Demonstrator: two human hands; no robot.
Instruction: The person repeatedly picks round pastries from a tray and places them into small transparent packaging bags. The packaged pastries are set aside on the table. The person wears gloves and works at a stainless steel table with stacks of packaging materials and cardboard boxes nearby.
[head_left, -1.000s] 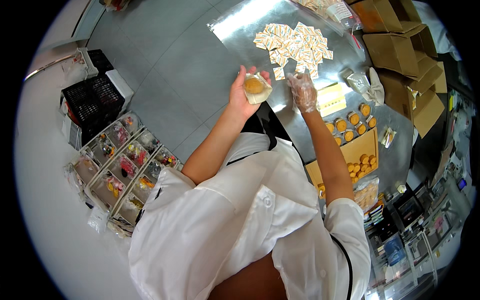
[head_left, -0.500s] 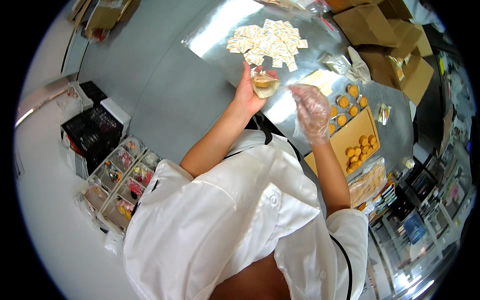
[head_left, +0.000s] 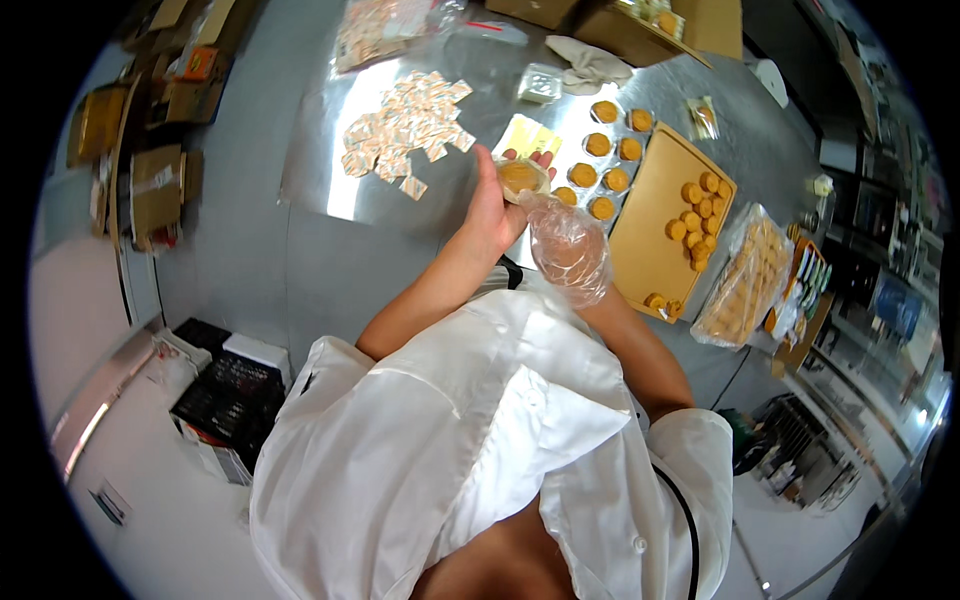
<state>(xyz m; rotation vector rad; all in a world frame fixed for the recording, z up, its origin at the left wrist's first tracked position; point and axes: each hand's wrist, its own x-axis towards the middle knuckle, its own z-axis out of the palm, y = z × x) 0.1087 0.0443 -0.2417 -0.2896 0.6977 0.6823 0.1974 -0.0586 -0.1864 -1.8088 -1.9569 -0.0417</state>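
Note:
My left hand (head_left: 486,212) cradles a small translucent bag (head_left: 541,184) with a round golden-brown pastry (head_left: 519,177) inside. Its thumb stands along the left side, and fingertips show behind the bag. My right hand (head_left: 570,250), in a clear plastic glove, has its fingers drawn together at the bag's lower right edge; the glove partly hides the fingertips. Just beyond the bag lies a stack of pale yellow wrappers (head_left: 530,138). To the right, round pastries (head_left: 598,145) stand in rows on the steel table (head_left: 310,170). A loose heap of small printed sachets (head_left: 405,125) lies to the left.
A tan tray (head_left: 640,225) holds several more pastries at the right. Past it lies a large clear bag of pastries (head_left: 745,275). A crumpled cloth (head_left: 590,65), a clear pack (head_left: 540,83) and an open cardboard box (head_left: 640,35) are at the back. Black crates (head_left: 225,395) stand lower left.
The view has turned, bringing more of the tray into sight. My right hand, apart from the bag before, has come in to its lower edge. The left hand still holds the bagged pastry.

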